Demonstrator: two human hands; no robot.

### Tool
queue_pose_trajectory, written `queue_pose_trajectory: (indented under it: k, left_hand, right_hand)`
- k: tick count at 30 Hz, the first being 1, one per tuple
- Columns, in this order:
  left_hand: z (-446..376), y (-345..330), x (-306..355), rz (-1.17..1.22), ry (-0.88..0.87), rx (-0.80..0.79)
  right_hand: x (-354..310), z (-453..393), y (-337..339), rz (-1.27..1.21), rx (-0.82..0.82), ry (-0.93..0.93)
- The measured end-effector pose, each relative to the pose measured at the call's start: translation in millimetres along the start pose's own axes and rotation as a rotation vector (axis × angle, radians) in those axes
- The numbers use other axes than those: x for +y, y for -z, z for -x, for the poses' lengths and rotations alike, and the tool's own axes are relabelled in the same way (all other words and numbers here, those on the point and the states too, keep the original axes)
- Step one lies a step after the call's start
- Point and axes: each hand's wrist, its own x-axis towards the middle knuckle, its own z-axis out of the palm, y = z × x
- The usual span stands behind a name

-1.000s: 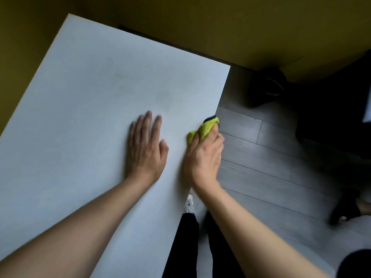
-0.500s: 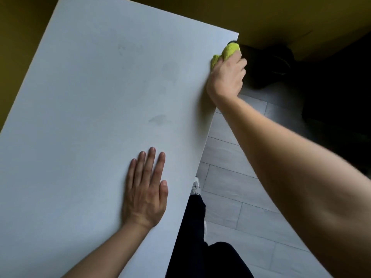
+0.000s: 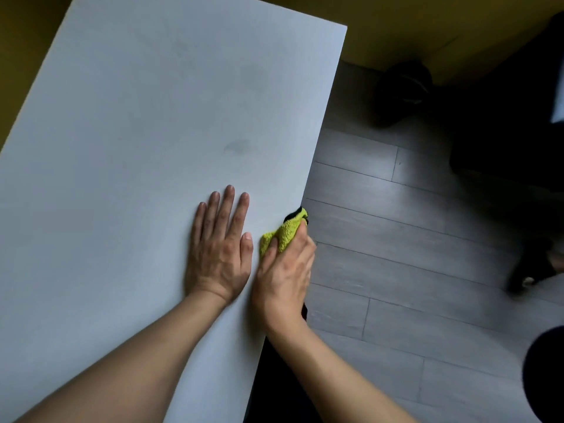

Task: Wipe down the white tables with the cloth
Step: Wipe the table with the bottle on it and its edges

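Note:
A white table [image 3: 146, 132] fills the left and middle of the head view, with faint smudges near its middle. My left hand [image 3: 218, 248] lies flat on the tabletop, fingers straight and together. Right beside it, my right hand [image 3: 283, 270] grips a bunched yellow-green cloth [image 3: 282, 232] against the table's right edge, fingers wrapped over the edge. Part of the cloth is hidden under the hand.
Grey plank floor [image 3: 396, 254] runs along the table's right side. A dark round object [image 3: 403, 87] sits by the yellow wall [image 3: 427, 22] at the back. Dark furniture [image 3: 512, 132] stands at far right, with a person's foot [image 3: 537, 270] in front of it. My dark trouser legs [image 3: 274, 377] are below the table edge.
My right hand has slid the cloth back along the right edge from the far corner to a spot beside my left hand. The left hand stays flat on the table.

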Motion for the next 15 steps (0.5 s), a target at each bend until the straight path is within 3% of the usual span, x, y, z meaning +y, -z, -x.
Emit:
queue_pose_trajectory:
  k: [11, 15]
  left_hand:
    - [1.8, 2.1, 3.2, 0.026, 0.018, 0.015]
    - [1.5, 2.3, 3.6, 0.035, 0.022, 0.028]
  right_hand:
    - [-65.3, -191.2, 6.6, 0.021, 0.044, -0.001]
    - [-69.1, -208.1, 4.5, 0.025, 0.061, -0.013]
